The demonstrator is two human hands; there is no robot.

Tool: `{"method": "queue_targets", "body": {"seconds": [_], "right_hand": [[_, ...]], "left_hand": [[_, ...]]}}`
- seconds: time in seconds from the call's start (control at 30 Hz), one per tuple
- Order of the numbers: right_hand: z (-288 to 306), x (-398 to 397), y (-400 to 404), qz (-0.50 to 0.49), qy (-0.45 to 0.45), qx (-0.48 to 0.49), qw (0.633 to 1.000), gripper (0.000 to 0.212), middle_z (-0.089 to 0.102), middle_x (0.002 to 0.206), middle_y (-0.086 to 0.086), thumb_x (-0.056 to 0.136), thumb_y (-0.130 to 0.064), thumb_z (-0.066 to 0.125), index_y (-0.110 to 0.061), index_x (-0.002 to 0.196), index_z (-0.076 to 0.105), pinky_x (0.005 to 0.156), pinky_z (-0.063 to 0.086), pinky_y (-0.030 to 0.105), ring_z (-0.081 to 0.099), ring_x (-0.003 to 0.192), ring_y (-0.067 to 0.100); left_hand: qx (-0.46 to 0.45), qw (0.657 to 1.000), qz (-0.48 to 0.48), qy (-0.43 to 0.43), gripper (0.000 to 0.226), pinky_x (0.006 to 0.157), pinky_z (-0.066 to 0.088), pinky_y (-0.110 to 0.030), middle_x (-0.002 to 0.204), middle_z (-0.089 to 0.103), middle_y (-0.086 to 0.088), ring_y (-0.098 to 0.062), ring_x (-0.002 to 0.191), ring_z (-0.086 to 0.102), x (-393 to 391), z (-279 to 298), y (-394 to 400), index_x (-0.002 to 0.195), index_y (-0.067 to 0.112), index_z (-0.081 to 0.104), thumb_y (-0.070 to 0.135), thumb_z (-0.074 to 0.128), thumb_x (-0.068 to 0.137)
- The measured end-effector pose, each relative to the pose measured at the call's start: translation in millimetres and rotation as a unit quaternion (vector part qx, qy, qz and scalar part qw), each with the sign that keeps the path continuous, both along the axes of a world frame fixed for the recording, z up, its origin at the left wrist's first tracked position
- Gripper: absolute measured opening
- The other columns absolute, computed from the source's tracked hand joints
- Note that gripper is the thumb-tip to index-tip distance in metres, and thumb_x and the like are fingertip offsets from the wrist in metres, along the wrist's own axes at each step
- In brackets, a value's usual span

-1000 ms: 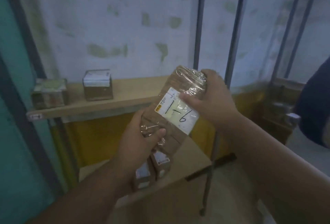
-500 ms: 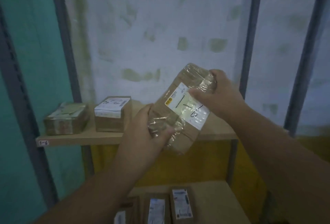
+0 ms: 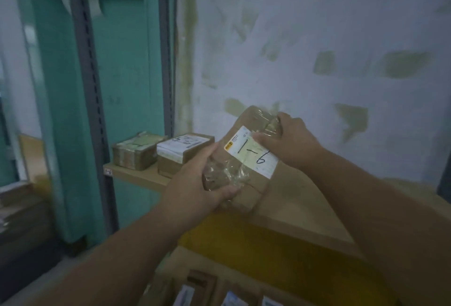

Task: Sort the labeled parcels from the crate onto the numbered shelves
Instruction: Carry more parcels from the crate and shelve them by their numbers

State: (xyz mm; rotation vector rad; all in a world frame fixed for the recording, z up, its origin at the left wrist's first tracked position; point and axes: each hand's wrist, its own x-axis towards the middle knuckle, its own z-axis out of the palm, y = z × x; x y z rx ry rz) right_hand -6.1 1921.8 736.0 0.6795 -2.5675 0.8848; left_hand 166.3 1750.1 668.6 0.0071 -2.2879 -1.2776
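At the shelf's (image 3: 136, 175) left front corner a small tag is fixed; two boxes (image 3: 161, 153) stand just behind that edge. The parcel (image 3: 244, 159), labelled 1-6, is held in the air over the shelf, right of the boxes. Its near-left end is gripped by the left hand (image 3: 197, 183), its far-right end by the right hand (image 3: 292, 142). Its long axis runs from near-left to far-right, so a straight lowering onto the bare board beneath is judged enough.

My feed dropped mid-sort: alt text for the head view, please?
Both hands, left hand and right hand, grip a taped brown parcel hand-marked 1-6, held over a wooden shelf that bears two smaller parcels.
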Motion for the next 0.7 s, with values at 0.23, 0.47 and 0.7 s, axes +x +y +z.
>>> {"method": "queue_targets", "body": {"seconds": [0.23,0.47,0.7], "right_hand": [[-14,-41,-9,0.039,-0.058,0.048,0.996,0.06,0.057,0.114,0.008,0.072,-0.076,0.063,-0.025,0.099,0.047,0.077,0.044,0.032,0.056,0.108,0.024],[-27,-63,-26,0.036,-0.072,0.115,0.99,0.053,0.058,0.081,0.001,0.089,-0.063,0.054,-0.01,0.087,0.062,0.056,0.035,0.026,0.057,0.083,0.023],[-24,-45,-8,0.039,-0.073,0.081,0.993,0.071,0.037,0.149,0.013,0.089,-0.054,0.062,-0.017,0.146,0.041,0.094,0.037,0.032,0.047,0.13,0.029]], "left_hand": [[-0.071,0.993,0.062,-0.074,0.084,0.062,0.042,-0.009,0.124,0.052,0.022,0.004,0.088,0.05,-19,23,10,0.153,0.042,0.029,0.044,0.077,0.083],[-0.067,0.985,0.127,-0.09,0.067,0.075,0.045,-0.025,0.119,0.058,0.011,-0.009,0.091,0.054,-45,25,19,0.147,0.024,0.043,0.046,0.069,0.089],[-0.033,0.982,0.182,-0.044,0.063,0.092,0.052,-0.033,0.135,0.059,0.003,-0.013,0.107,0.058,-53,9,19,0.145,0.023,0.046,0.049,0.066,0.091]]}}
